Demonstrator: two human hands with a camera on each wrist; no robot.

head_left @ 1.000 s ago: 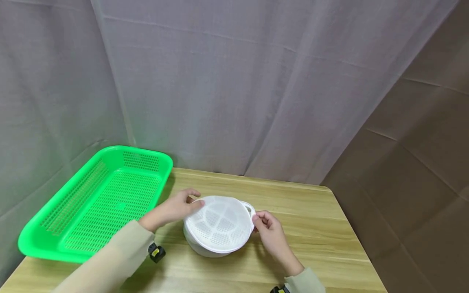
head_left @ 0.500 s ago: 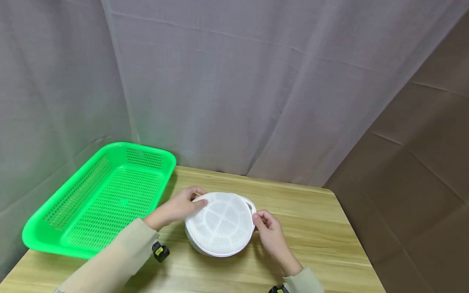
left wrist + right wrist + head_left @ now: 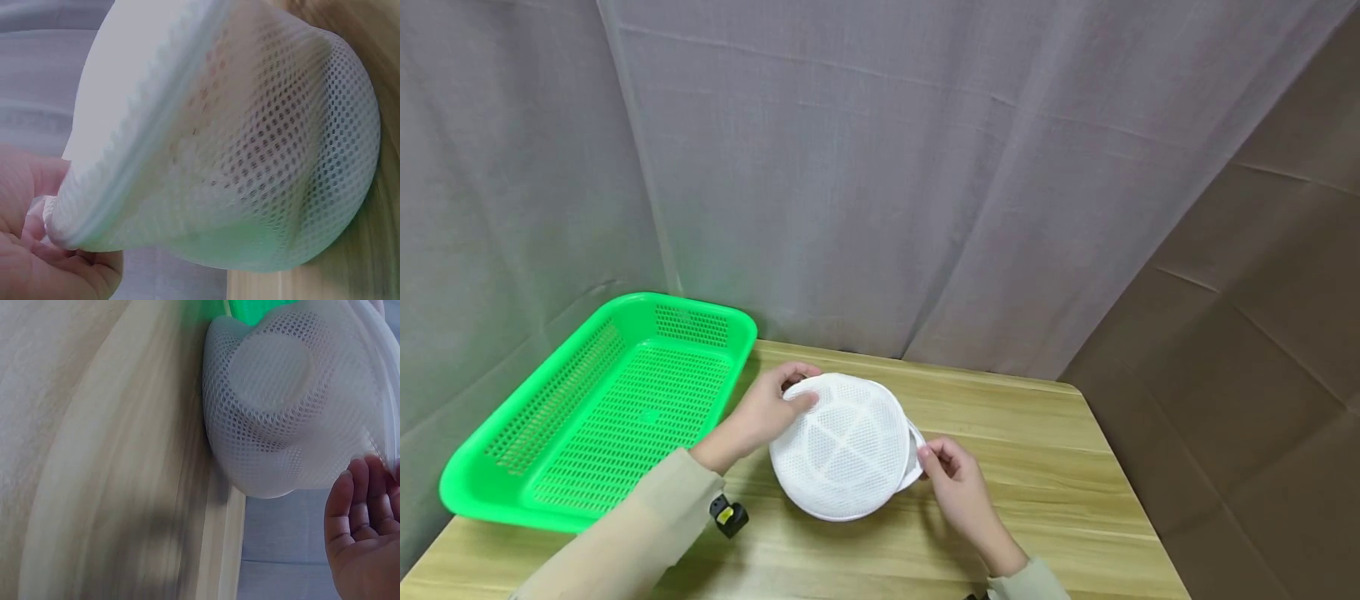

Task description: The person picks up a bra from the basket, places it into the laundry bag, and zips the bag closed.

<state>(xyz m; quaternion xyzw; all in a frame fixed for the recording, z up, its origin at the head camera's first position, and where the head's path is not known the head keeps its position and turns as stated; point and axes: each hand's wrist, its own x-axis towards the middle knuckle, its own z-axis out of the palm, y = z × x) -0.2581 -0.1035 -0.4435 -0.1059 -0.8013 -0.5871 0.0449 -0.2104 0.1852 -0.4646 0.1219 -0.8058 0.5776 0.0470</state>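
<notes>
A round white mesh laundry bag (image 3: 841, 450) stands over the wooden table in the head view, its circular mesh top facing up. My left hand (image 3: 775, 410) pinches the far left edge of that top, thumb above and fingers beneath. My right hand (image 3: 957, 475) pinches a white curved band (image 3: 917, 467) that sticks out at the bag's right side. Up close in the left wrist view, the bag's mesh side (image 3: 269, 137) slopes down from a thick rim to the tabletop. The right wrist view shows the fingers (image 3: 359, 500) at the rim, beside the mesh wall (image 3: 269, 450).
A large green plastic basket (image 3: 741, 358) with slotted walls stands at the left of the wooden table (image 3: 1030, 500). Grey cloth (image 3: 850, 167) hangs behind the table, and a brown cloth panel (image 3: 1247, 350) closes off the right side.
My left hand has moved slightly up and left, carrying the bag's round top with it. More of the curved band now shows at the right, where my right hand keeps its pinch.
</notes>
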